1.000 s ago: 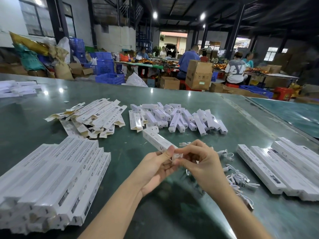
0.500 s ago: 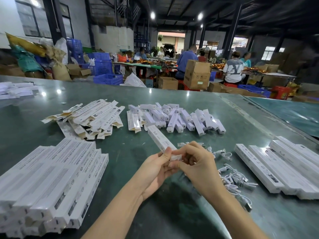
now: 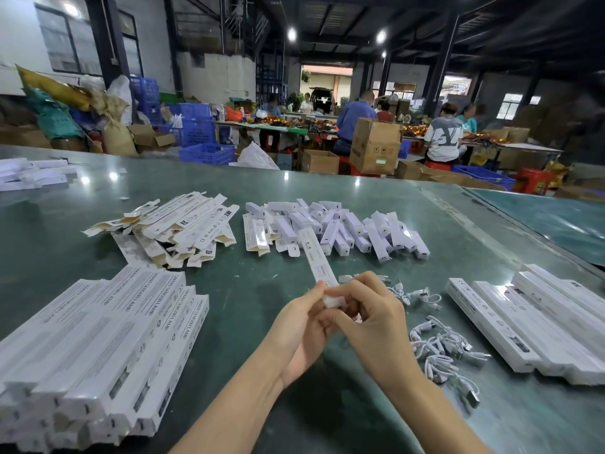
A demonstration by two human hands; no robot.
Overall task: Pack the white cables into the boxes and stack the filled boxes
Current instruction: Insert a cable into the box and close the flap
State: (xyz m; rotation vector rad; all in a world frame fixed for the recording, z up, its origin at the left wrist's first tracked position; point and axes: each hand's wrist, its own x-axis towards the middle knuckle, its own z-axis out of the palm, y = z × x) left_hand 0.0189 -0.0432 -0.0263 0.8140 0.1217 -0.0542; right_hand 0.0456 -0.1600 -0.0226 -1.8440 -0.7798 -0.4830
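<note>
My left hand point(image 3: 299, 326) and right hand point(image 3: 370, 317) are close together — both pinch the near end of one long white box point(image 3: 316, 258) held above the desk point(image 3: 343, 198). White cables point(image 3: 440, 347) lie just right of my hands. Filled boxes point(image 3: 108, 335) sit stacked on the left — more long boxes point(image 3: 537, 319) lie on the right.

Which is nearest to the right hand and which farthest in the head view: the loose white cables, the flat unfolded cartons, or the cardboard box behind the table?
From the right hand:
1. Loose white cables, on the table just to its right.
2. Flat unfolded cartons, across the table to the far left.
3. Cardboard box, beyond the table's far edge.
</note>
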